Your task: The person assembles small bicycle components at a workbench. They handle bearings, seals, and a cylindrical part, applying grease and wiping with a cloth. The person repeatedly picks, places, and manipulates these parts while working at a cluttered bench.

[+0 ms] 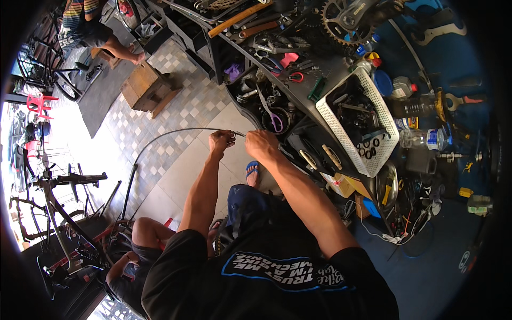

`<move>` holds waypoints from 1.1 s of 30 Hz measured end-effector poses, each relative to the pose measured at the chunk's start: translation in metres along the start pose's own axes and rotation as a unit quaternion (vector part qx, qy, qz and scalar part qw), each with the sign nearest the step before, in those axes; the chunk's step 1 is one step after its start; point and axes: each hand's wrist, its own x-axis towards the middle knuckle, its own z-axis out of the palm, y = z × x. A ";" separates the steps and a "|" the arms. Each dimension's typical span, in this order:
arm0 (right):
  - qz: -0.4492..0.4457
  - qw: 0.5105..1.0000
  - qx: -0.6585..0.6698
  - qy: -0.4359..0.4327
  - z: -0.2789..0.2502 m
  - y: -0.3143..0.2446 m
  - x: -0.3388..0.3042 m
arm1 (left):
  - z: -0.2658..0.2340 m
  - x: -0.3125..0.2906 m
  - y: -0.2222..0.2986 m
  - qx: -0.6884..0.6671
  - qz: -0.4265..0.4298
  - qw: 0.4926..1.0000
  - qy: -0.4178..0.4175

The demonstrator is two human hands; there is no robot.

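Both hands are working a long grey cable over the tiled floor: the left hand is pinching it near its end, the right hand is closing on the tip. Most of the cable is trailing free, leftward and down.

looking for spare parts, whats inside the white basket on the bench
The white basket holds dark metal parts and several black rubber rings near its front end. Anything beneath that pile is covered.
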 end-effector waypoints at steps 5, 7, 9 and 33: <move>-0.017 0.999 0.023 0.039 0.006 0.007 -0.018 | 0.006 -0.005 -0.004 0.047 0.017 0.999 0.005; 0.008 1.000 0.019 0.003 0.006 0.011 -0.022 | 0.010 -0.004 -0.011 0.023 0.014 1.000 0.008; 0.022 1.000 0.021 -0.003 0.009 0.015 -0.025 | 0.013 -0.004 -0.013 0.006 0.023 1.000 0.009; 0.390 0.824 0.273 0.306 0.130 0.290 -0.329 | 0.081 -0.114 0.042 0.350 0.140 0.901 -0.214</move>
